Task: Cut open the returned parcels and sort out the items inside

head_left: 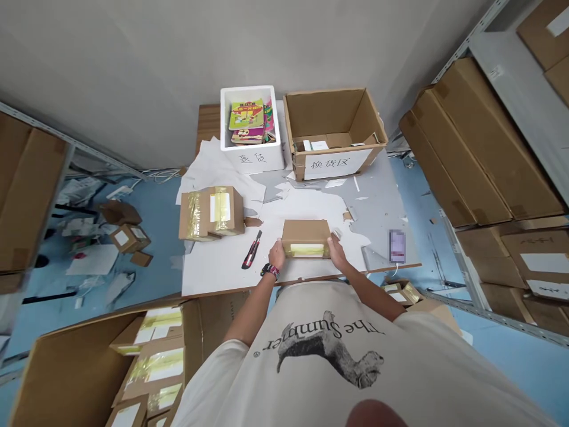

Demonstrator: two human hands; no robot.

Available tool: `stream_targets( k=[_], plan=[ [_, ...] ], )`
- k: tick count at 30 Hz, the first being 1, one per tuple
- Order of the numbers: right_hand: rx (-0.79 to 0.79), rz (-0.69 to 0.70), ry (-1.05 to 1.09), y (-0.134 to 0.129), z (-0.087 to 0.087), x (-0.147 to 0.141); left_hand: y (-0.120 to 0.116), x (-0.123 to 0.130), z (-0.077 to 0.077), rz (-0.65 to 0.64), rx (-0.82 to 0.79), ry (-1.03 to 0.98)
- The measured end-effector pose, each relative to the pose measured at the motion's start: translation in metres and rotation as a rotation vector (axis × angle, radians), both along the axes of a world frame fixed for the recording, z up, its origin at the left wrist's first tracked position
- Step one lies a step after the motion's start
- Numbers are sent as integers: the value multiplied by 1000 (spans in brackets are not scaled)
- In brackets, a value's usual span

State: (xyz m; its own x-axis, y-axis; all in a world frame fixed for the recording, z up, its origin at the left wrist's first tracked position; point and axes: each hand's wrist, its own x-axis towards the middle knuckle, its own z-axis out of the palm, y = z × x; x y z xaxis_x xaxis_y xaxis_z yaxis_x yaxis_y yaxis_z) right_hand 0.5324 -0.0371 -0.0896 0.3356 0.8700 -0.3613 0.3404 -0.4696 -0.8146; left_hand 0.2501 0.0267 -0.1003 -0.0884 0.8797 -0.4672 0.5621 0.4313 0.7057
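A small closed cardboard box (306,230) is held between my two hands at the front of the table. Yellowish tape and a pale label show on the side facing me. My left hand (277,255) grips its left end, with a watch on the wrist. On the right end, my right hand (338,252) presses with the fingers partly behind the box. To the left of my left hand lies a red and black utility knife (252,249). Two taped cardboard boxes (210,213) stand side by side farther left.
At the back of the table (386,196) are a white foam box (255,159) with booklets and an open carton (335,136) with a handwritten sign. A phone (397,246) lies at the right edge. A large carton (66,362) of parcels stands front left; shelves flank both sides.
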Motion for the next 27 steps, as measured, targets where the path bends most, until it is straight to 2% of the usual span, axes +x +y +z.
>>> stream_targets(
  k=[2, 6, 11, 15, 18, 21, 22, 24, 27],
  plan=[
    [11, 55, -37, 6, 6, 2, 7, -2, 5, 3, -23, 92],
    [-115, 68, -130, 32, 18, -1, 26, -3, 13, -128, -69, 149],
    [-272, 56, -236, 91, 24, -3, 63, 11, 17, -82, -167, 168],
    [-382, 94, -246, 134, 23, 2, 83, 15, 16, -78, -202, 26],
    [-398, 124, -266, 143, 18, 4, 69, -5, 10, -23, -113, -11],
    [-330, 179, -273, 139, 8, 4, 33, -47, -1, 56, 165, 255],
    [-294, 195, -273, 137, 5, 5, 19, -64, -4, 96, 201, 366],
    [-246, 216, -263, 135, 2, 7, -5, -96, -10, 161, 110, 517],
    [-217, 183, -235, 130, 4, 13, -25, -127, -15, 207, -118, 503]
  ],
)
